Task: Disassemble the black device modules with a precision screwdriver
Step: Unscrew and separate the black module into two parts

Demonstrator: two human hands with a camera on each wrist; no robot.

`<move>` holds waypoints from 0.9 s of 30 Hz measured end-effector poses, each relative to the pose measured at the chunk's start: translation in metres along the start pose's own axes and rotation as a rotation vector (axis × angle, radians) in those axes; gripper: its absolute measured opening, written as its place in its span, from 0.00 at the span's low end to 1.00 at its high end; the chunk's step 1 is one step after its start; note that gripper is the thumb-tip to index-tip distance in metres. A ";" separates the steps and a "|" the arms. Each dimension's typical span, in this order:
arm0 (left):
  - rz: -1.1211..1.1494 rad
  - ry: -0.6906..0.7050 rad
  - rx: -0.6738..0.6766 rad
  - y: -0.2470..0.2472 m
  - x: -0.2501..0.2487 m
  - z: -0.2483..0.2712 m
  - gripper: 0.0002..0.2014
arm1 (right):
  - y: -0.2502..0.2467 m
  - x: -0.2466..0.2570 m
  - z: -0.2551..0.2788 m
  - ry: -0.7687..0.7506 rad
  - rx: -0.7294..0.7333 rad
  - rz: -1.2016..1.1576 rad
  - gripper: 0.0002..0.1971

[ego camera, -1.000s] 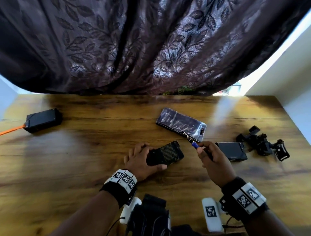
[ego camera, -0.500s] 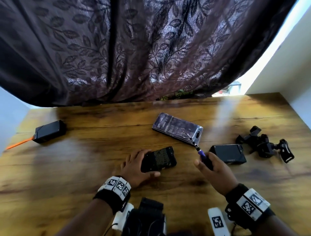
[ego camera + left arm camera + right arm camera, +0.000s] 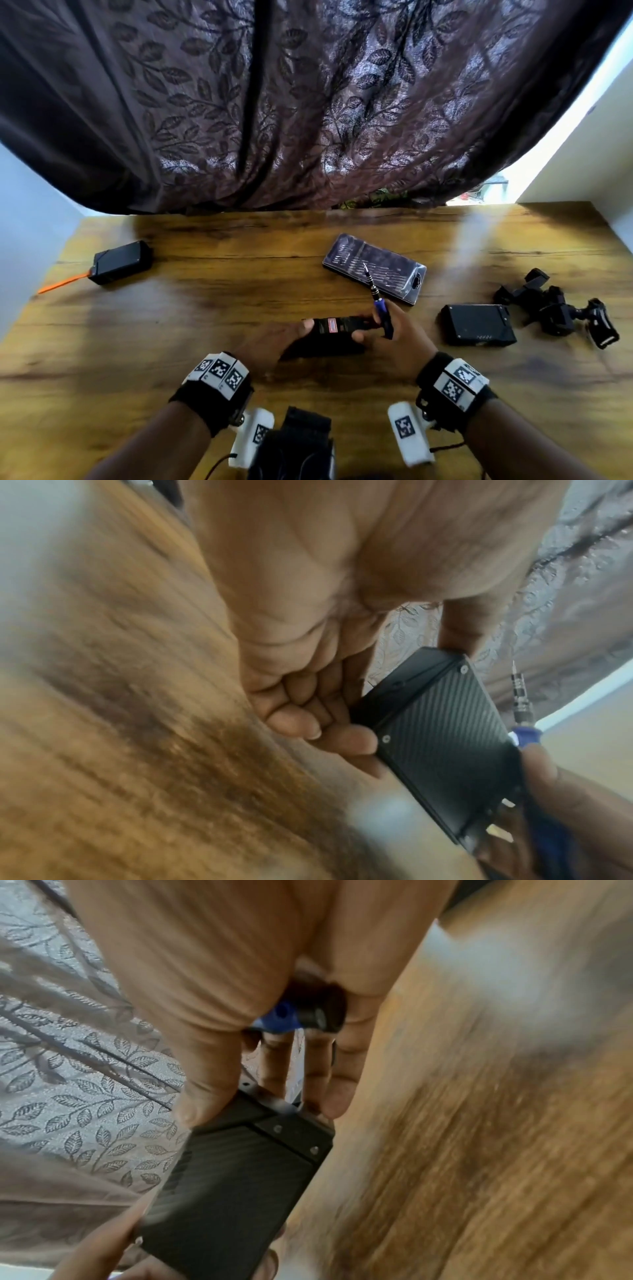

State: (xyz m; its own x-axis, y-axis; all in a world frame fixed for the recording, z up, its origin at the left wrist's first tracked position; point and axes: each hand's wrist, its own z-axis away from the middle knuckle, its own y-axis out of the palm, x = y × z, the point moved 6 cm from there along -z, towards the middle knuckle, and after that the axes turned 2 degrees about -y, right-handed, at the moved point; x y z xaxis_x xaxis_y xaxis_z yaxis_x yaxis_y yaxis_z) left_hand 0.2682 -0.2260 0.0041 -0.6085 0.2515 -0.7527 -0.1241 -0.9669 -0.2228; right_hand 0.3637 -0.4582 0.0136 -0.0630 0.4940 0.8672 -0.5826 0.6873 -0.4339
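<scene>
A black device module [image 3: 337, 328] with a carbon-weave face [image 3: 441, 731] [image 3: 236, 1183] is lifted on edge above the wooden table [image 3: 205, 308], held at both ends. My left hand [image 3: 274, 339] grips its left end with thumb on top and fingers curled beneath. My right hand [image 3: 387, 334] pinches the right end and also holds the blue-handled precision screwdriver [image 3: 378, 301], whose tip points up and away. Small screws show at the module's corners in the wrist views. A second black module [image 3: 478, 323] lies to the right, a third [image 3: 120, 262] at far left.
The clear screwdriver bit case [image 3: 375, 269] lies just beyond my hands. A cluster of black mount parts [image 3: 561, 310] sits at the right. An orange cable [image 3: 61, 284] runs from the far-left module. A dark leaf-patterned curtain [image 3: 308, 102] hangs behind the table.
The module was lying flat under my left hand; now both hands have lifted it and turned it on edge. My right hand, still with the screwdriver, moved left onto its end.
</scene>
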 end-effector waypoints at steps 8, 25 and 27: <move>0.112 -0.086 0.092 0.002 0.008 0.010 0.29 | 0.019 0.005 -0.001 -0.010 -0.061 -0.030 0.17; 0.299 -0.007 0.455 -0.003 0.029 0.009 0.27 | 0.043 -0.005 0.037 0.212 -0.090 -0.244 0.13; 0.267 -0.014 0.458 -0.003 0.028 0.010 0.25 | 0.045 -0.002 0.042 0.233 -0.105 -0.266 0.13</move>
State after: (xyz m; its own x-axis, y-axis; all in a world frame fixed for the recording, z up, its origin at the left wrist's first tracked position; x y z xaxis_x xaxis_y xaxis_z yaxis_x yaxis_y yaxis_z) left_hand 0.2434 -0.2162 -0.0101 -0.6759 -0.0035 -0.7370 -0.2909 -0.9175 0.2711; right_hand 0.3033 -0.4510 0.0028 0.2734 0.3903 0.8792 -0.4668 0.8530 -0.2335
